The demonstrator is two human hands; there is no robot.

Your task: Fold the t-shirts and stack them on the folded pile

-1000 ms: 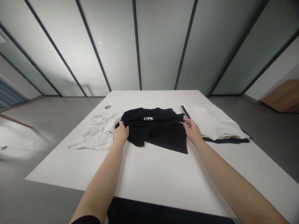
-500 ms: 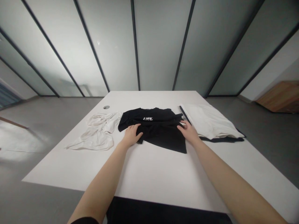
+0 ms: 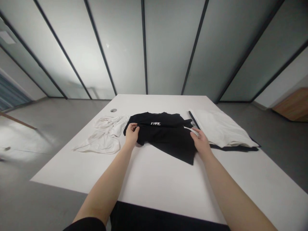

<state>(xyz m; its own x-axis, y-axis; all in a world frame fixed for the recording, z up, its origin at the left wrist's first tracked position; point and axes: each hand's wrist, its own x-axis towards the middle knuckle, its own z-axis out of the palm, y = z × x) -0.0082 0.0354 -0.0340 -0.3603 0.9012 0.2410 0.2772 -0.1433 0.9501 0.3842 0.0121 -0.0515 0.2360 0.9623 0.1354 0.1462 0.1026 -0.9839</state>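
A black T-shirt [image 3: 166, 136] with white "LIFE" lettering lies folded over on itself on the white table [image 3: 156, 179]. My left hand [image 3: 132, 134] grips the shirt's left side, fingers curled into the cloth. My right hand [image 3: 201, 142] holds the shirt's right edge, close to a folded white garment [image 3: 222, 128] that rests on dark cloth [image 3: 233, 148]. A crumpled white garment [image 3: 103, 138] lies just left of my left hand, apart from it.
A narrow dark strip [image 3: 194, 120] lies along the folded white garment's left side. A round grommet [image 3: 113, 110] is set into the far table top. Grey floor surrounds the table, with frosted glass panels beyond and a wooden cabinet [image 3: 291, 106] at far right.
My left hand has closed from lying flat into a grip on the shirt's left side. The shirt's left part has drawn inward. My right hand has shifted slightly, and the view has moved a little.
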